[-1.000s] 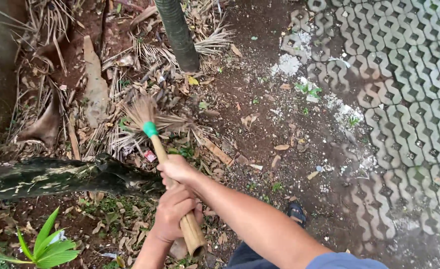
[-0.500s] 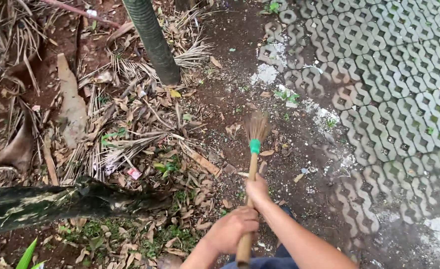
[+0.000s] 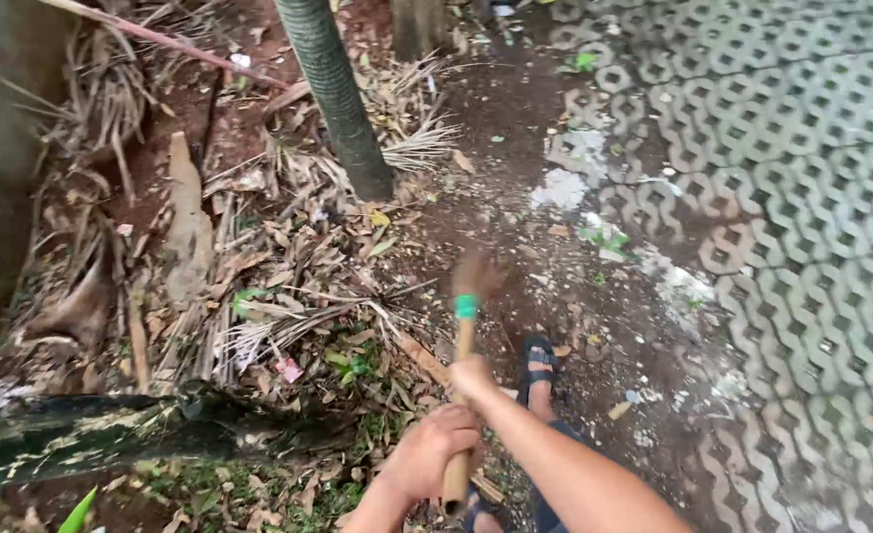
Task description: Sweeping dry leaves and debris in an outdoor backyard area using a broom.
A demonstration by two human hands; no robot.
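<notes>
Both hands grip the bamboo handle of a short broom (image 3: 463,341). My right hand (image 3: 473,378) is the upper one, just below the green band that binds the brown bristles (image 3: 476,273). My left hand (image 3: 430,451) holds the handle's lower end. The bristles are blurred and point away from me over bare dirt. A sandalled foot (image 3: 538,367) stands just right of the handle.
Dry leaves and palm fronds (image 3: 269,266) cover the soil at left. A slim green trunk (image 3: 338,94) rises ahead, a dark fallen log (image 3: 111,429) lies at lower left, and patterned paving blocks (image 3: 782,197) fill the right side.
The broom swung from the leaf litter at left to the bare dirt in the middle. Its head now sits nearer me and blurred. A sandalled foot has come into view.
</notes>
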